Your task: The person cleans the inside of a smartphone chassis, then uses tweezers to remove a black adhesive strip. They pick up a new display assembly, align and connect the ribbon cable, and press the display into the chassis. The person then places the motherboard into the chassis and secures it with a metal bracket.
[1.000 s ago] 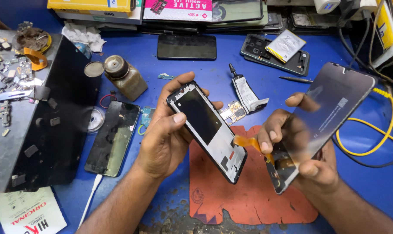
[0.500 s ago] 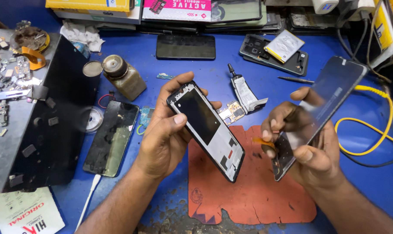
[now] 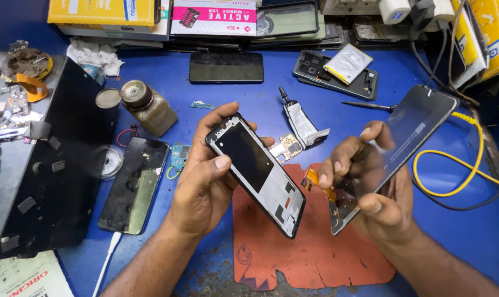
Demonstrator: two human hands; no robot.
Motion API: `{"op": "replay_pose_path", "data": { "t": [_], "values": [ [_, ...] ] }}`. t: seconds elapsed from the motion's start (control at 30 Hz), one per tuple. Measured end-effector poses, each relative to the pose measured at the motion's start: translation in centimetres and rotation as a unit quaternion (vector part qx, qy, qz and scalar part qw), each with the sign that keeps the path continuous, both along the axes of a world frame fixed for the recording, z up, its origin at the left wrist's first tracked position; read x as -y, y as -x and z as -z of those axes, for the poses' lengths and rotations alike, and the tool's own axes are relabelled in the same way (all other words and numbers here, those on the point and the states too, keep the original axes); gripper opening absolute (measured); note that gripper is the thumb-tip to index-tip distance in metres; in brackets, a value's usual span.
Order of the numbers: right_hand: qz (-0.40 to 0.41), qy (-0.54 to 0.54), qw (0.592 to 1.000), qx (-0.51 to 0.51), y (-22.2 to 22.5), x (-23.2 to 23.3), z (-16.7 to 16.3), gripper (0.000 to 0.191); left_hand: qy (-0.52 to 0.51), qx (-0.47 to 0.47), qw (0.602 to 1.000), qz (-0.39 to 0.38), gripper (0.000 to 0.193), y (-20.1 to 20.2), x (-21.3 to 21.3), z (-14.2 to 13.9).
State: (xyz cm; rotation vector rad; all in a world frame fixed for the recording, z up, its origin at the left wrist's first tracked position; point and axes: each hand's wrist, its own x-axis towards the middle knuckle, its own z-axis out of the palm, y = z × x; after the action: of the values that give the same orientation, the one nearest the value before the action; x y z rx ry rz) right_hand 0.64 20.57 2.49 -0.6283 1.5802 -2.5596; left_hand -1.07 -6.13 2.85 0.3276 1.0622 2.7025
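Blue tabletop [image 3: 249, 104]: my left hand [image 3: 203, 181] grips the phone frame [image 3: 256, 173], right hand [image 3: 370, 192] holds the display panel [image 3: 409, 129], already separated, flex cable [image 3: 315, 181] still dangling

Single head-worn view, looking steeply down and forward from close above the blue tabletop [image 3: 260, 93], with the left hand [image 3: 205, 181] and right hand [image 3: 376, 192] near the frame centre and boxes [image 3: 106, 14] along the far edge.

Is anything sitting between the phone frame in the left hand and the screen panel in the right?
Nothing visible blocks the gap between the phone frame and the screen panel. Only the panel's orange flex cable hangs there, above the red mat.
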Motion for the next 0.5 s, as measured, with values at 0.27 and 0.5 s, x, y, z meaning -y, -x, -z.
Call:
{"op": "replay_pose_path", "data": {
  "t": [0.27,0.5],
  "values": [
    [-0.042,0.005,0.999,-0.002,-0.3,0.8,0.6,0.072,-0.006,-0.006,1.0,0.002,0.074,-0.1,0.2,0.3],
    [-0.061,0.051,0.997,0.008,-0.4,0.9,1.0,0.066,0.005,-0.004,1.0,0.007,0.076,-0.1,0.2,0.5]
  ]
}}
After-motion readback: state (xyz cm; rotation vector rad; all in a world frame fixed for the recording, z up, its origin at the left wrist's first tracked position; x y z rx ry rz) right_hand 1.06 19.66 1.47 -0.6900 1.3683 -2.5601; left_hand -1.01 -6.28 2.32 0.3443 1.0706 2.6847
